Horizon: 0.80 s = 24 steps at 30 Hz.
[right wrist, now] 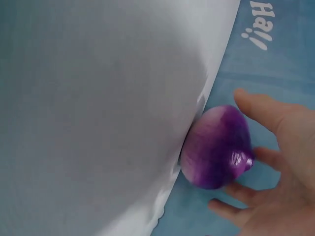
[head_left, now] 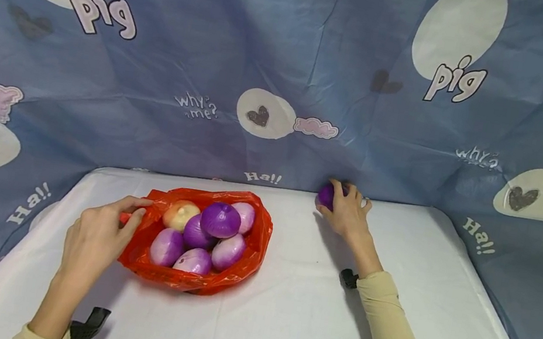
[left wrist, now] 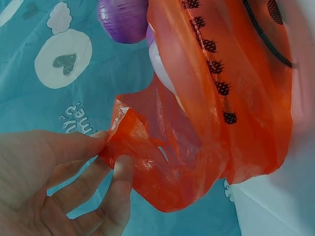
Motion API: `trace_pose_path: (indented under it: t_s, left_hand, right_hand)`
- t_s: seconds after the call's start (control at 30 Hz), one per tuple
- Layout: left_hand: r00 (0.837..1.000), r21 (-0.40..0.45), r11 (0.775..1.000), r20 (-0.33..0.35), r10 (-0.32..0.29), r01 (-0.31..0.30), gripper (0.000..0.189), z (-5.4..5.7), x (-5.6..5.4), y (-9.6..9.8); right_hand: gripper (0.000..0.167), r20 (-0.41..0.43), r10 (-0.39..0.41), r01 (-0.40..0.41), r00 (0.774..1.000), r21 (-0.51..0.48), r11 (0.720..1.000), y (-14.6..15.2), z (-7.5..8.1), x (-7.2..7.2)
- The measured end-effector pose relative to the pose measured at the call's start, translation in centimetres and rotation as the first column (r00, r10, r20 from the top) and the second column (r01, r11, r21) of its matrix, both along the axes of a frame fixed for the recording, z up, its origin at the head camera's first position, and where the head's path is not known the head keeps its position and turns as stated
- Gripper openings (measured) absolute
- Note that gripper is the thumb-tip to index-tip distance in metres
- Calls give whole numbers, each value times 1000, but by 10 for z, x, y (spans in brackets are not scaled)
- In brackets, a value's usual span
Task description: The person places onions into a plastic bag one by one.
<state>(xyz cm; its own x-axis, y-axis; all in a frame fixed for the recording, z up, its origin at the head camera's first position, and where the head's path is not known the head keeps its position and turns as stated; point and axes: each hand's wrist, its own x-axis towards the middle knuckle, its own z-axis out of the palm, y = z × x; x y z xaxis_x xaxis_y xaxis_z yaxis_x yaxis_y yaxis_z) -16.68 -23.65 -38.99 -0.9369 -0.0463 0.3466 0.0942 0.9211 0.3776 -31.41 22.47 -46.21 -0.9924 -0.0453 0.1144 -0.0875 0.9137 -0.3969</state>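
A red plastic bag (head_left: pixel 226 287) stands with its mouth spread on the table's left half, holding several purple onions (head_left: pixel 221 219) and one yellowish onion (head_left: pixel 181 214). At the bag's left rim, my left hand (head_left: pixel 93 233) pinches the thin plastic between thumb and fingers; in the left wrist view the gathered plastic (left wrist: pixel 142 142) stretches from the fingertips. Toward the back edge of the table, my right hand (head_left: pixel 347 211) reaches around a single purple onion (head_left: pixel 325 196). In the right wrist view the thumb is apart from this onion (right wrist: pixel 214 147), and the extended fingers lie close beside or behind it.
A white cloth (head_left: pixel 268 323) covers the table. Behind it and along its sides hangs a blue printed curtain (head_left: pixel 174 142), meeting the table's back edge right by the lone onion. Black wrist mounts (head_left: pixel 89 325) sit on both forearms.
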Motion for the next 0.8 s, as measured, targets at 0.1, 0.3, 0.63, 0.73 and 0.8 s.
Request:
trace_pose_path:
  t_s: [0.1,0.3,0.63,0.73,0.8]
  left_hand:
    - [1000,3,1000,-3,0,1,24,0,0,0]
    - [1000,2,1000,-4,-1,1,24,0,0,1]
    - [1000,1,1000,-10,-1,1,24,1,0,1]
    - [1000,0,1000,-9,-1,1,24,1,0,1]
    - [1000,0,1000,-9,-1,1,24,1,-1,1]
  right_hand:
    - [82,36,-15,15,999,2,1000,3,0,-1]
    - [82,83,-20,19,996,16,1000,5,-1,-1]
    - [76,88,-16,12,996,43,999,5,1,1]
    - [77,90,-19,16,996,32,999,5,0,2]
    - [77,93,-21,19,995,25,999,6,0,2]
